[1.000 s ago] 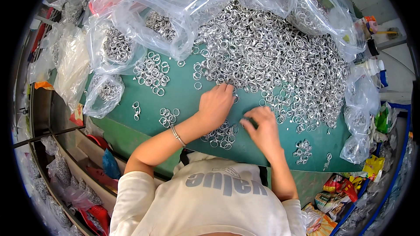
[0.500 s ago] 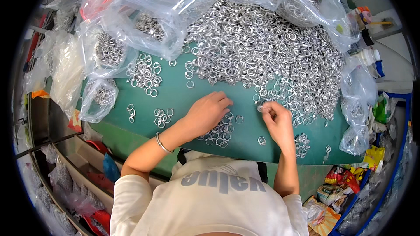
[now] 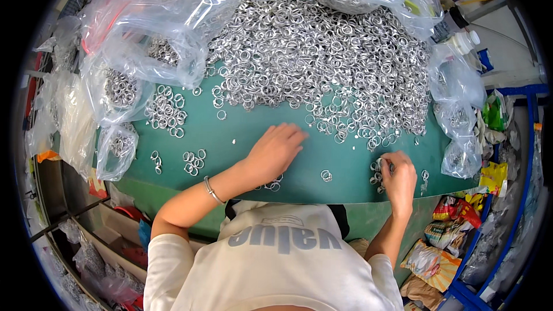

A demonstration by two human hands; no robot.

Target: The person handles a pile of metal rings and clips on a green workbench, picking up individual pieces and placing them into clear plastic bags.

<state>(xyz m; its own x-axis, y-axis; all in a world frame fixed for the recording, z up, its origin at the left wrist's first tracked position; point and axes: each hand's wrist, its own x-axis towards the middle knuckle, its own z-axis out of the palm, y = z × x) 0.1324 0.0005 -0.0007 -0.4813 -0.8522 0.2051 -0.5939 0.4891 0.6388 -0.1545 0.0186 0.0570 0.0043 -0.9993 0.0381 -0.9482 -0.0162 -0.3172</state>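
Over the green table [image 3: 245, 129], my left hand [image 3: 275, 151] is stretched forward, palm down, its fingertips smeared by motion. Nothing shows in it. Under its wrist, a small group of silver metal rings [image 3: 274, 184] is mostly hidden. My right hand [image 3: 399, 177] is at the right, thumb and forefinger pinched at the edge of a small ring pile [image 3: 377, 176]. What sits between those fingertips is too small to make out. Between the hands lies a little ring cluster [image 3: 326, 175], and another [image 3: 424, 179] rests right of my right hand.
A large heap of silver rings [image 3: 322, 52] covers the far table. Clear plastic bags [image 3: 147, 40] with rings stand far left, another bag [image 3: 459, 115] at the right edge. Smaller ring groups [image 3: 166, 112] [image 3: 194, 162] lie left. Coloured packets [image 3: 433, 263] fill a shelf at lower right.
My right hand, which pinched a metal ring near the heap's front edge, has moved right and nearer me to the small ring pile. My left hand stays near its place. The whole view has shifted.
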